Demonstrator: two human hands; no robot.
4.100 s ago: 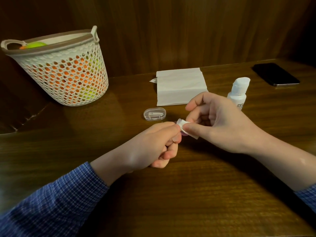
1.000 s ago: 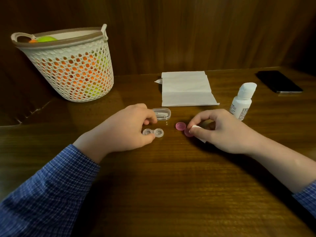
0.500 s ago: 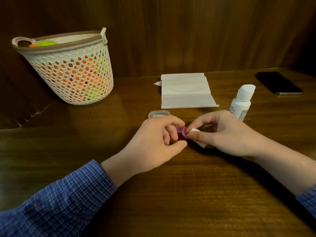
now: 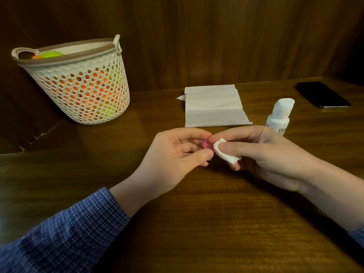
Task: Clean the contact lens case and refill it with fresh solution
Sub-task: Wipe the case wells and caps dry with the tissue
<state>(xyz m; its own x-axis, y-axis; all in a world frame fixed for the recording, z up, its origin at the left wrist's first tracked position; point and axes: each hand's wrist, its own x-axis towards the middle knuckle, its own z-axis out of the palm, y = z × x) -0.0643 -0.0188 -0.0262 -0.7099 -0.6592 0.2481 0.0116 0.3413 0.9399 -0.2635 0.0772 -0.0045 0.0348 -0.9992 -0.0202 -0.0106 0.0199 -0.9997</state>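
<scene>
Head view: the left hand [image 4: 173,154] pinches a small round pink plastic lens-case cap [image 4: 266,144] between thumb and fingertips above the desk [image 4: 197,213]; the right hand [image 4: 266,152] grips a folded white tissue wad [image 4: 224,152] pressed against it. The case body is hidden. Rubbing hard could flick the slippery cap loose, or shed lint inside. The white solution bottle [image 4: 279,117] stands near the right hand; a knuckle could topple it.

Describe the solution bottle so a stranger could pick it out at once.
Start at the folded white tissue at the back of the wooden table. Just right of it, behind the right hand, stands the small white bottle. It is the only upright container there; the black phone lies flat farther right.
</scene>
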